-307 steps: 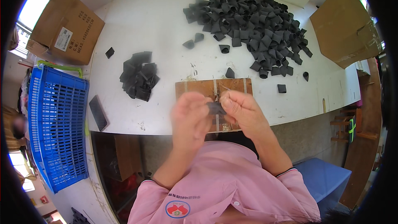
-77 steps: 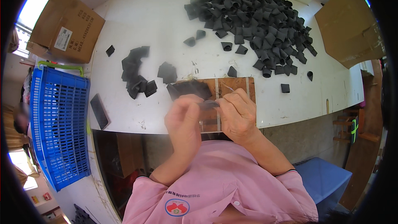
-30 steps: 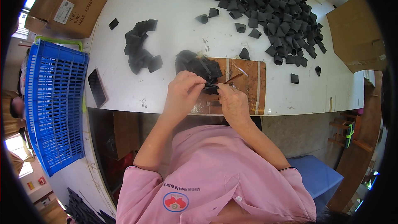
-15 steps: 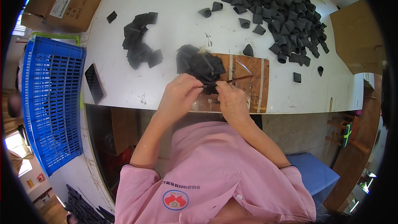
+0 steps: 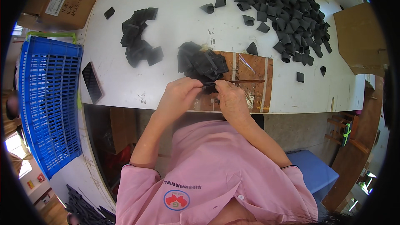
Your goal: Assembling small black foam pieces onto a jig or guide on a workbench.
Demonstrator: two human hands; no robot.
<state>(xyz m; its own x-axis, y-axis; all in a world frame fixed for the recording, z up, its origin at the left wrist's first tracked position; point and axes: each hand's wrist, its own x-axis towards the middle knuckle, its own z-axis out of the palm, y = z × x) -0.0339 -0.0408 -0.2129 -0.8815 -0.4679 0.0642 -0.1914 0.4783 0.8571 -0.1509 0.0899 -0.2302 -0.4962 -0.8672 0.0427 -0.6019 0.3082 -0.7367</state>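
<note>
My left hand [image 5: 180,95] and my right hand [image 5: 231,99] meet near the table's front edge, each pinching one end of a small black piece [image 5: 208,84] of flat material. The fingers cover much of it. A thin dark-brown stick [image 5: 250,81] juts rightward from my right hand over a brown, stained board [image 5: 260,89]; its inner end is hidden, but it seems held there. Just beyond my fingers, a heap of flat black pieces [image 5: 201,60] lies partly on the board's left side. More flat black pieces [image 5: 139,37] form a curved, overlapping row farther left.
Many folded, cone-like black pieces [image 5: 287,21] are piled at the far right, with several loose ones around. A phone [image 5: 92,82] lies at the table's left edge, beside a blue plastic crate [image 5: 52,100]. Cardboard boxes stand at the far left [image 5: 77,6] and right [image 5: 360,37].
The brown stick has swung from slanting up to the right to nearly level. My hands still pinch the black piece and have shifted only slightly.
</note>
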